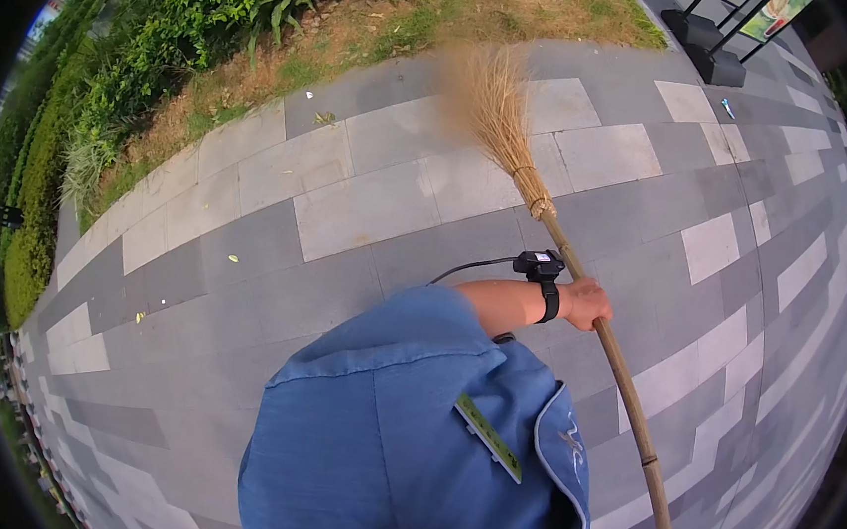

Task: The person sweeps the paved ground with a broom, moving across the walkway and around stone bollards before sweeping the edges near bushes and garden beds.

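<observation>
My left hand (584, 304) is closed around the wooden handle of a long broom (631, 405), at its upper-middle part. A black strap with a small device is on that wrist. The broom's straw head (504, 107) points away from me over the paving near the grass edge, and its left side is blurred. From there the handle runs down to the bottom right edge of the view. A tiny skin-coloured bit shows beside the handle there; whether it is my right hand is too small to tell.
Grey and pale paving (466, 233) curves around me. Green plants (193, 37) and a grass strip (563, 12) border it. A sign stand with black bases (713, 64) stands at the upper right. A small wrapper (727, 108) and fallen leaves (234, 259) lie on the paving.
</observation>
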Action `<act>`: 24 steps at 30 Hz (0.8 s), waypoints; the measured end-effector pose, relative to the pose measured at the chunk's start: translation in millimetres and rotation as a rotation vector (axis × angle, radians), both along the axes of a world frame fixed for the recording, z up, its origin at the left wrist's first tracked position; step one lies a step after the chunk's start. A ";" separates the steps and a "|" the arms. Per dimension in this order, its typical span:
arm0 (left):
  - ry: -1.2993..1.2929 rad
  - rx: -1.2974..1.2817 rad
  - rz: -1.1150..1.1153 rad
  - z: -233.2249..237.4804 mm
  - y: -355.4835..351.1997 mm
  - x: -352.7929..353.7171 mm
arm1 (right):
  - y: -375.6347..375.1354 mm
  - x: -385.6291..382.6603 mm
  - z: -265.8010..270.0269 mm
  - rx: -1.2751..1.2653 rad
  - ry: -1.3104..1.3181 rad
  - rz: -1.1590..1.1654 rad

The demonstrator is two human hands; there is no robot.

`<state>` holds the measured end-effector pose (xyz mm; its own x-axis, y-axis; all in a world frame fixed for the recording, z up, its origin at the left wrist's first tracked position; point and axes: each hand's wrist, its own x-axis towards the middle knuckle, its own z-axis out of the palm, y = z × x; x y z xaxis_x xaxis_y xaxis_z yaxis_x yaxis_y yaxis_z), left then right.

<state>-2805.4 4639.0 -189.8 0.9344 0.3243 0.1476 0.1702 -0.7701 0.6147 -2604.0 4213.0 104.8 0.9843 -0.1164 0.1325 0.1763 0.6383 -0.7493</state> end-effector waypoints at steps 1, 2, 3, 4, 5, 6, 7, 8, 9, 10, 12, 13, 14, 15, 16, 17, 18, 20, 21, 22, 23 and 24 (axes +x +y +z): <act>0.017 -0.015 0.022 -13.8 -1.5 -29.2 | 20.7 -29.8 -4.5 -0.035 0.015 0.020; 0.025 -0.031 0.076 -25.8 -8.3 -68.2 | 37.4 -61.7 -4.7 -0.080 0.030 0.038; 0.029 -0.043 0.122 -34.5 -14.4 -110.7 | 51.9 -94.5 -3.1 -0.121 0.040 0.049; 0.026 -0.054 0.170 -41.3 -20.4 -151.3 | 66.5 -124.0 1.7 -0.161 0.042 0.061; -0.048 -0.003 0.240 -45.9 -28.2 -195.9 | 83.1 -148.4 7.4 -0.200 0.043 0.085; -0.147 -0.032 0.325 -44.8 -36.5 -242.5 | 101.6 -171.2 9.8 -0.234 0.050 0.115; -0.146 -0.025 0.401 -42.4 -44.0 -289.3 | 118.2 -193.1 10.9 -0.271 0.061 0.144; -0.143 -0.022 0.473 -39.1 -53.3 -334.1 | 131.1 -206.3 7.6 -0.338 0.096 0.297; -0.103 -0.031 0.544 -41.3 -60.9 -378.5 | 145.6 -216.6 -1.8 -0.402 0.130 0.445; -0.031 -0.014 0.599 -56.5 -67.2 -423.0 | 162.6 -228.6 -24.7 -0.358 0.217 0.474; 0.206 -0.084 0.652 -67.8 -68.8 -518.7 | 208.9 -294.4 -69.9 -0.351 0.294 0.666; 0.294 -0.005 0.734 -69.9 -69.3 -564.7 | 223.6 -325.3 -93.9 -0.317 0.355 0.734; 0.360 0.032 0.787 -69.4 -68.7 -608.9 | 234.4 -351.9 -113.0 -0.260 0.384 0.912; 0.354 0.062 0.882 -60.5 -71.0 -644.6 | 243.6 -375.4 -128.1 -0.179 0.353 1.106; 0.384 0.102 0.918 -54.7 -73.7 -675.1 | 250.9 -397.0 -135.8 -0.138 0.378 1.171; 0.420 0.137 0.954 -50.5 -81.6 -697.5 | 253.8 -410.6 -141.9 -0.097 0.397 1.212; 0.406 0.155 0.947 -47.2 -96.3 -708.9 | 251.0 -420.9 -143.9 -0.081 0.396 1.219; 0.367 0.200 0.929 -39.0 -116.7 -716.9 | 224.1 -418.4 -145.2 -0.028 0.372 1.216; 0.324 0.214 0.884 -32.6 -128.2 -717.4 | 193.8 -413.9 -146.6 0.017 0.343 1.194; 0.279 0.222 0.826 -25.4 -142.0 -708.9 | 160.8 -409.5 -146.6 0.057 0.314 1.158; 0.230 0.230 0.753 -19.9 -156.6 -700.1 | 120.3 -409.6 -141.8 0.073 0.285 1.086; 0.205 0.221 0.680 -16.2 -176.2 -691.8 | 66.4 -413.5 -132.6 0.083 0.255 1.001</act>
<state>-3497.2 4462.8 -206.0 0.5534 0.8241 0.1210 0.7482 -0.5557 0.3625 -3017.4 4279.4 -27.8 0.6331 0.7713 -0.0648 -0.6214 0.4566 -0.6367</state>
